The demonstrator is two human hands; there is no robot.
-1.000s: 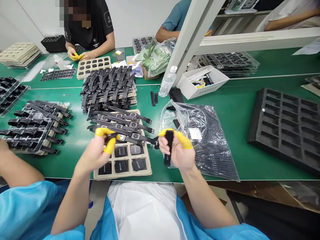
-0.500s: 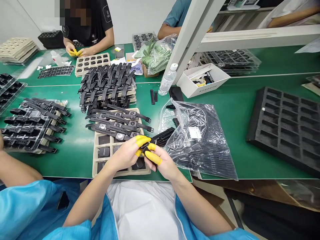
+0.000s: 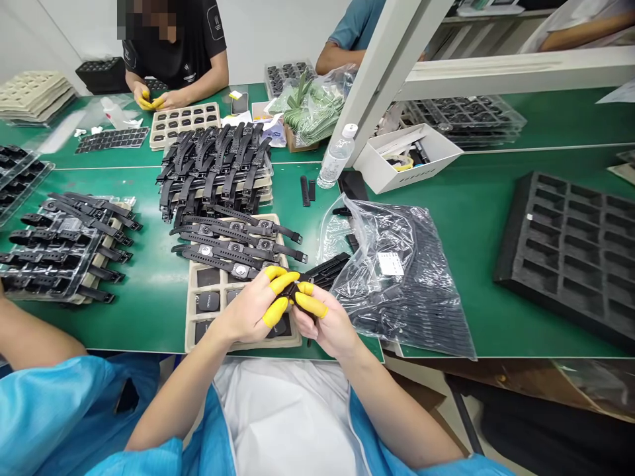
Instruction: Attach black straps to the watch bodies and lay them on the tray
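Observation:
Between my two hands is a small black smartwatch (image 3: 292, 289), mostly covered by fingers. My left hand (image 3: 253, 307), with yellow finger cots, is closed on one side of it. From the other side my right hand (image 3: 327, 324), also in yellow finger cots, pinches it. Below them lies a beige tray (image 3: 190, 337) with black watch bodies (image 3: 208, 301) in its lower compartments. Several strapped watches (image 3: 235, 246) lie across the tray's upper part. Loose black straps (image 3: 330, 270) are just beyond my right hand, beside a clear plastic bag of straps (image 3: 411, 284).
A stack of strapped watches (image 3: 213, 165) stands behind the tray, with another stack (image 3: 69, 244) at left. A water bottle (image 3: 337, 158), a white box (image 3: 411, 175) and a black foam tray (image 3: 570, 258) are to the right. Co-workers sit across and at left.
My left fingers have shifted around the smartwatch, the thumb now lower, and my hands cover more of it. The whole view has moved slightly.

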